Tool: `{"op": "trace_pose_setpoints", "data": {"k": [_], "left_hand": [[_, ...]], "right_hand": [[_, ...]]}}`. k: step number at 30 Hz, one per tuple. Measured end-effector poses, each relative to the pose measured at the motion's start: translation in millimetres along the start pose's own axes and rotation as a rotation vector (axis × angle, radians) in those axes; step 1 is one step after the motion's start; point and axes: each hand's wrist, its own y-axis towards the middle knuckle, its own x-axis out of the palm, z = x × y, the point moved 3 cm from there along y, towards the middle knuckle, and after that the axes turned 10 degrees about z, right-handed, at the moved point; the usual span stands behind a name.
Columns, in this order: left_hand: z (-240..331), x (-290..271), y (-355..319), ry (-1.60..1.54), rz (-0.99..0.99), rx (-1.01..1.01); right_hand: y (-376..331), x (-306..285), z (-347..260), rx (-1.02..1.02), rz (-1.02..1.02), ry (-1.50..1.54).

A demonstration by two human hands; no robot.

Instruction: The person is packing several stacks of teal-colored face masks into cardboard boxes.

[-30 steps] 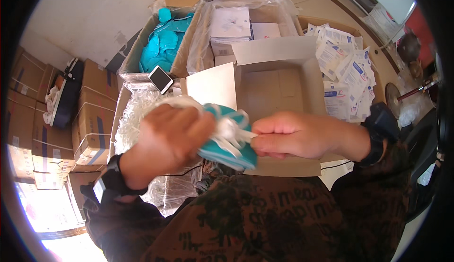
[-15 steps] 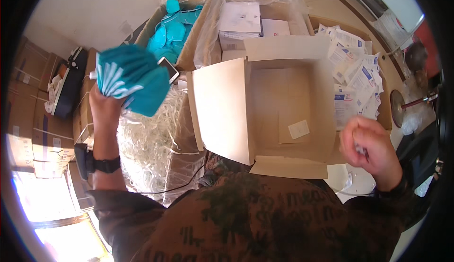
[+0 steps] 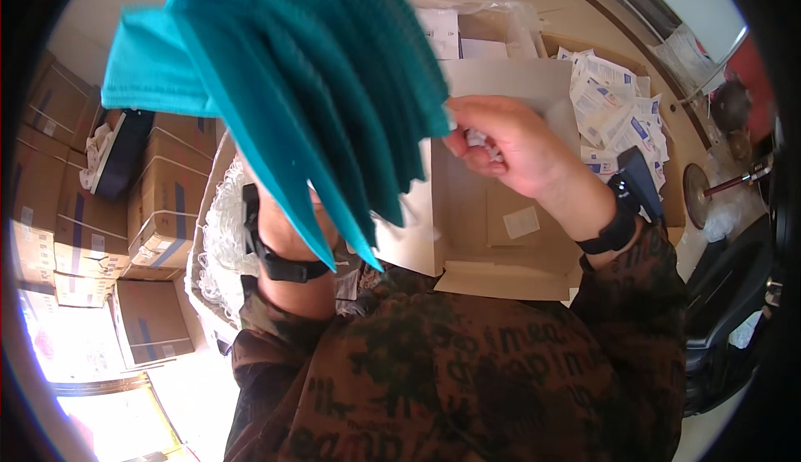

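A fanned stack of teal folded face masks (image 3: 309, 70) is held up close in front of me, over the left half of the view. My left hand (image 3: 288, 222) grips it from below, its fingers mostly hidden behind the masks. At the stack's right edge, the thumb and forefinger of my right hand (image 3: 517, 145) meet the masks. Small white pieces (image 3: 484, 145) sit within that hand's curled fingers. Below it stands an open cardboard box (image 3: 467, 212) with flaps spread and a small white slip (image 3: 521, 223) on its bottom.
Behind the box is a plastic-lined carton (image 3: 517, 16) with white packs. To the right, another carton holds many white printed packets (image 3: 617, 120). Pale tangled straps (image 3: 224, 237) fill a container at left, beside stacked brown cartons (image 3: 171, 187). A black chair (image 3: 726, 312) stands at right.
My left hand has brought the mask stack up, rightward and closer, and the masks now fan out. My right hand has moved up and left to the stack's edge.
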Motion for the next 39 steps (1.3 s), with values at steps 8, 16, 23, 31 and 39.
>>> {"op": "trace_pose_setpoints", "data": {"k": [8,16,23,31,39], "left_hand": [[-12,13,3,-0.184,-0.112,0.024],[-15,17,13,-0.307,0.052,-0.083],[-13,14,23,-0.34,-0.035,-0.062],[-9,12,23,-0.265,-0.062,-0.071],[-15,20,20,-0.261,0.084,-0.007]], "right_hand": [[2,33,30,0.115,-0.161,-0.089],[-3,31,36,0.11,-0.232,-0.129],[-8,38,36,0.137,-0.311,-0.078],[-4,34,45,0.137,-0.312,-0.008],[-6,36,38,0.186,-0.297,-0.034]]}}
